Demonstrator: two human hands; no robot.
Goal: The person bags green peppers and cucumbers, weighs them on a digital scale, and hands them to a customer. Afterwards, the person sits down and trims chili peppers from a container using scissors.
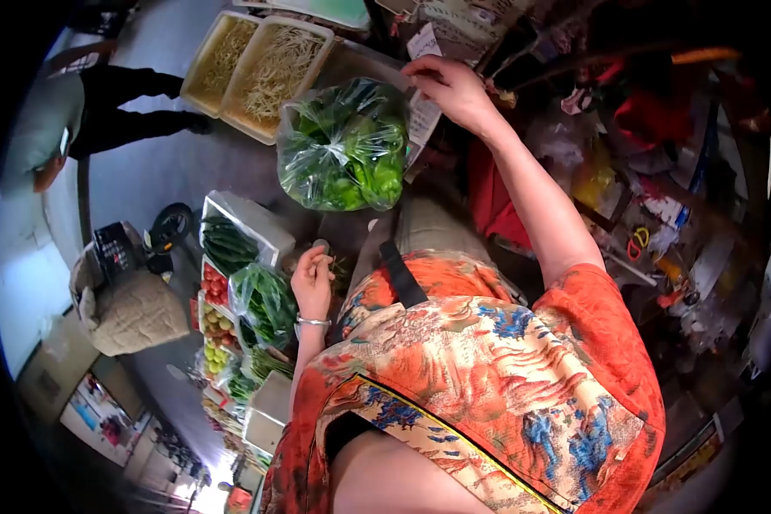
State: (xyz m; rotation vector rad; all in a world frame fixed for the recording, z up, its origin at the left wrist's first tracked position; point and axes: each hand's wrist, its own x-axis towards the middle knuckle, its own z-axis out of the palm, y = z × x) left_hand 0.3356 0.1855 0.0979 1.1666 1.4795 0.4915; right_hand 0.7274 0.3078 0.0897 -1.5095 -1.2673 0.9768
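My right hand (454, 92) reaches forward, fingers loosely bent and apart, beside a small white paper label (423, 43) and the end of a tray; nothing shows in its grasp. A clear plastic bag of green peppers (344, 147) sits just left of it. My left hand (313, 278), with a bracelet at the wrist, is low by my lap. Its fingers are curled around something small that I cannot make out. Bagged leafy greens (267, 301) lie close to its left.
Two trays of bean sprouts (284, 68) stand at the upper left. Cucumbers (225, 243), tomatoes (214, 284) and other produce line the left side. A person (51, 128) stands further left, near a padded cover (137, 313). Cluttered bags (595, 180) fill the right.
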